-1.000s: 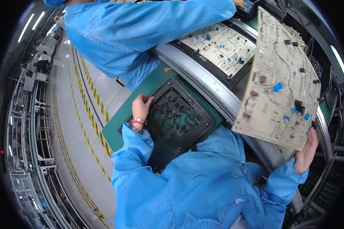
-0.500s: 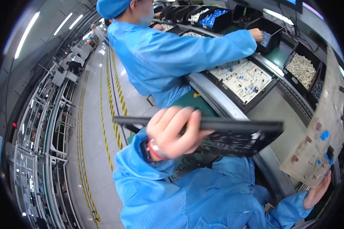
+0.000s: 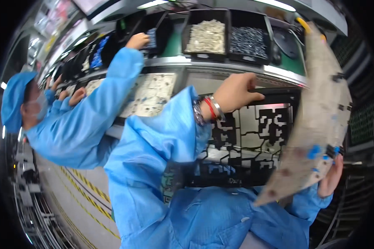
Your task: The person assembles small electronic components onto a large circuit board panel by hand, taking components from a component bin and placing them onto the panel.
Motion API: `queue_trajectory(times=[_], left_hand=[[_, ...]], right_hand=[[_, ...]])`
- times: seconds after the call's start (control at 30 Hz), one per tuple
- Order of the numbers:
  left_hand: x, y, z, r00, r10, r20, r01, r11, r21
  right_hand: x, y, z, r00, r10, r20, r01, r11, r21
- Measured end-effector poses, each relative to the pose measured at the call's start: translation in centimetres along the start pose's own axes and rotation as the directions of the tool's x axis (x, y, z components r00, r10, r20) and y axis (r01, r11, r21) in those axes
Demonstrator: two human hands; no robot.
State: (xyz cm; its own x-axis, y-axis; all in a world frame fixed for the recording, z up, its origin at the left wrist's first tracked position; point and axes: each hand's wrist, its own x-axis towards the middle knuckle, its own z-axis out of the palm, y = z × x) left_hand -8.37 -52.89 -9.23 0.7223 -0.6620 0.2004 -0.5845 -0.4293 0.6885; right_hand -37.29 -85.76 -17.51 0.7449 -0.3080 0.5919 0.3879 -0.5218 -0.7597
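Note:
My left hand (image 3: 237, 90) is closed over the far edge of a black frame with many odd-shaped cutouts (image 3: 224, 181). The frame slants in front of my chest, and the line's metal shows through its openings. On the right, my right hand (image 3: 331, 177) grips the lower edge of a large pale circuit board (image 3: 316, 112), its fingers partly hidden. That board stands up on edge and looks curved, with blue and black components on its face. It overlaps the frame's right side.
Beyond the frame runs a metal conveyor rail (image 3: 166, 62). Black bins hold cream parts (image 3: 206, 37) and dark small parts (image 3: 248, 42). At left a co-worker in blue (image 3: 83, 112) reaches into a bin, beside a populated board (image 3: 153, 91) on the line.
My view has swung right toward the line. My left hand has brought the black frame from edge-on to face-on, nearer the upright circuit board. My right hand still holds the board.

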Motion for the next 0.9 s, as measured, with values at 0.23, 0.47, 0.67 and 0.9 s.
queue_trajectory(times=[0.23, 0.47, 0.67, 0.9], left_hand=[[0.5, -6.3, -0.9, 0.896, 0.355, 0.266, -0.169, 0.829, -0.534], [1.2, -8.5, -2.6, 0.708, 0.04, 0.705, 0.664, 0.299, -0.685], [-0.4, -9.8, -4.6, 0.767, -0.085, 0.636, 0.559, 0.576, -0.597], [-10.5, -6.8, -6.7, 0.955, -0.287, -0.079, 0.298, 0.925, 0.237]], right_hand=[[1.6, -3.9, 7.0, 0.753, 0.655, 0.061, -0.537, 0.559, 0.632], [2.8, -5.6, 10.5, 0.663, 0.732, 0.156, -0.714, 0.558, 0.422], [3.9, -6.3, 13.4, 0.621, 0.724, 0.3, -0.781, 0.538, 0.316], [3.8, -6.1, 14.2, 0.592, 0.751, 0.292, -0.805, 0.528, 0.272]])
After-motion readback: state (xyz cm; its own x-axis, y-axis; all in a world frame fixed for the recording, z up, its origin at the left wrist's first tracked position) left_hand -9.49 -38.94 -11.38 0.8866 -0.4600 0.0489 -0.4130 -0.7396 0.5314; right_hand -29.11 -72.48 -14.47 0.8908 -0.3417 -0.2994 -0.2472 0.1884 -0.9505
